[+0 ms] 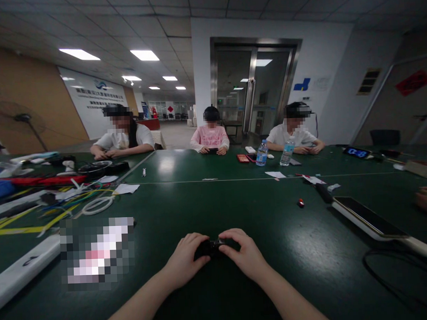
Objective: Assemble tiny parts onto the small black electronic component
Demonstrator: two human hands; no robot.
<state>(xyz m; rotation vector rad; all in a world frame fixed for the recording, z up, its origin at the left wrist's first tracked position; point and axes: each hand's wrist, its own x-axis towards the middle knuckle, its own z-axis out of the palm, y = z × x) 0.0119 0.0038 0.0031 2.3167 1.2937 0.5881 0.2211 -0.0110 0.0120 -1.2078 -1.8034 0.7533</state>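
Note:
Just above the green table, at the bottom middle of the head view, my two hands meet around a small glossy black object. My left hand has its fingers and thumb curled round the object's left end. On the other end, the thumb and fingers of my right hand pinch it. Dark tones and the fingers hide much of its shape, so its kind is not plain.
White power strip, blurred phone-like slab and coiled white cable lie left. To the right are a large tablet-like device, black cable and small red item. Water bottles and seated people are across the table.

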